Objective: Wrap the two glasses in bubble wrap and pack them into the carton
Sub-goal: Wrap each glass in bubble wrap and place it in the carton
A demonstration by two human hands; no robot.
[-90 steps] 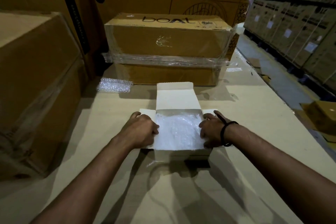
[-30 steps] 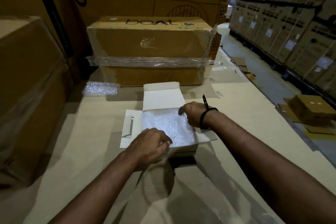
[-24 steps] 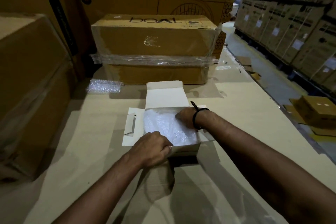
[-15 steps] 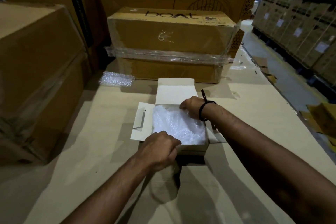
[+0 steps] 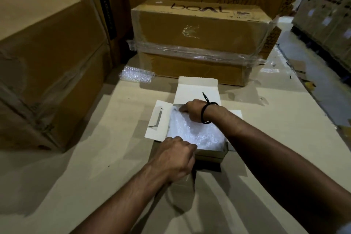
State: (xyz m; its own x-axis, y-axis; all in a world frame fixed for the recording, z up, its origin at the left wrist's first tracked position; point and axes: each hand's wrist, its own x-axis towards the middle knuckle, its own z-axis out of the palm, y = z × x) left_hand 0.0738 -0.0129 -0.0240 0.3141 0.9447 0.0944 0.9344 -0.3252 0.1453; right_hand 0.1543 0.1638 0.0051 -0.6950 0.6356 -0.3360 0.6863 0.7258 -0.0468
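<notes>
A small white carton (image 5: 158, 119) stands open on the table, its lid flap up at the far side and its side flaps spread. Crumpled bubble wrap (image 5: 195, 133) fills its inside; the glasses are hidden under it. My left hand (image 5: 174, 157) sits at the near left corner, fingers curled over the carton's front edge. My right hand (image 5: 193, 110), with a black band on the wrist, reaches across to the far left corner and presses its fingertips down on the wrap.
A spare piece of bubble wrap (image 5: 136, 75) lies behind the carton to the left. A taped brown box (image 5: 199, 30) stands just beyond, and a large brown box (image 5: 47, 53) stands at the left. The table's right edge (image 5: 313, 100) drops to an aisle with stacked cartons (image 5: 326, 15).
My left hand left the carton's left side for its near edge. My right hand moved from the right side to the far left corner, pressing on the wrap.
</notes>
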